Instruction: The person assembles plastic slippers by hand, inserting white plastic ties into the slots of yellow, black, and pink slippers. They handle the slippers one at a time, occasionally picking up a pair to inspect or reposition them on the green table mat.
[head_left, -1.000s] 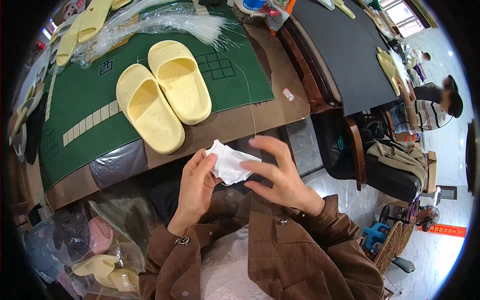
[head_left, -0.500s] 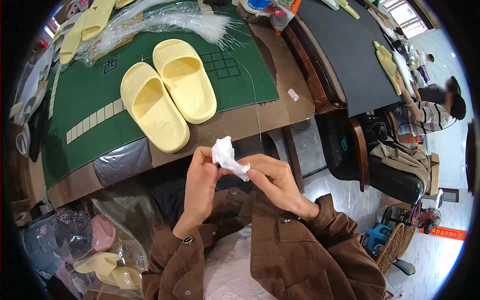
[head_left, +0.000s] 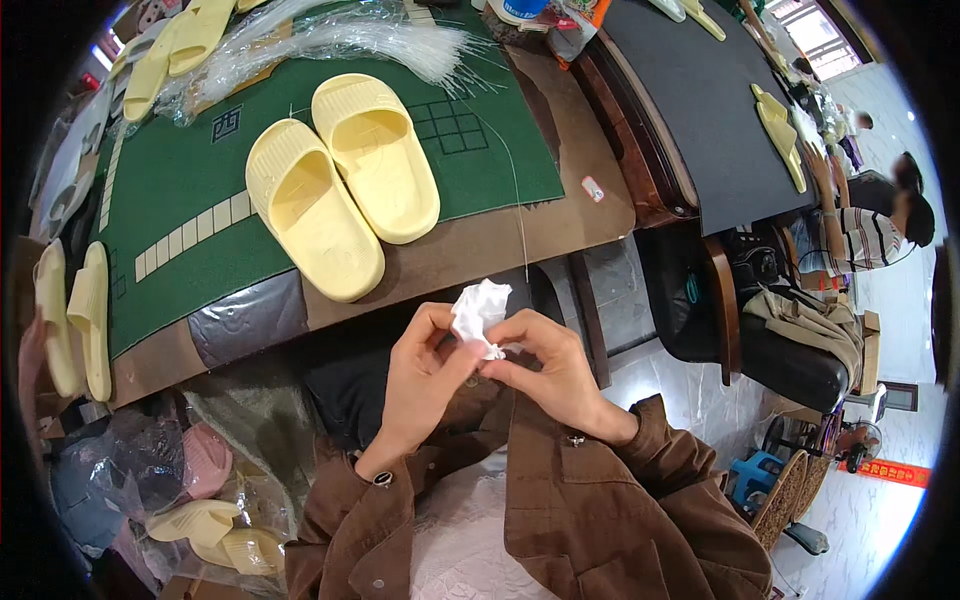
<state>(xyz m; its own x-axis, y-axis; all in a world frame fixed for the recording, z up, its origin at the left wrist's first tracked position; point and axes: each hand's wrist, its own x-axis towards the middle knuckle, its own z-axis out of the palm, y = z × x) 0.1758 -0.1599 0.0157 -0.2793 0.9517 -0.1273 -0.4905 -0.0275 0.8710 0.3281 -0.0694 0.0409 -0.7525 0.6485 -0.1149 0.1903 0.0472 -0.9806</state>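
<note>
Between my hands, in front of the table's edge, is a crumpled white tissue (head_left: 481, 308). My left hand (head_left: 422, 375) pinches it from the left with thumb and fingers. My right hand (head_left: 555, 372) grips its lower right part, fingers curled, the fingertips of both hands nearly meeting. Just beyond them, a pair of pale yellow slide slippers lies side by side on the table: the left slipper (head_left: 335, 245) reaches over the mat's near edge, and the right slipper (head_left: 405, 185) sits slightly farther back.
The slippers rest on a green mat (head_left: 480, 185) over a brown tabletop. Clear plastic and white strands (head_left: 390, 48) lie at the back. Another pale pair (head_left: 92, 325) stands at the left edge. Bagged slippers (head_left: 205, 530) are lower left. A person (head_left: 865, 235) works at a dark table, right.
My hands have shifted slightly right and come closer together, and the tissue is more bunched and upright. Another pair of pale slippers has appeared at the left table edge, beside a blurred hand.
</note>
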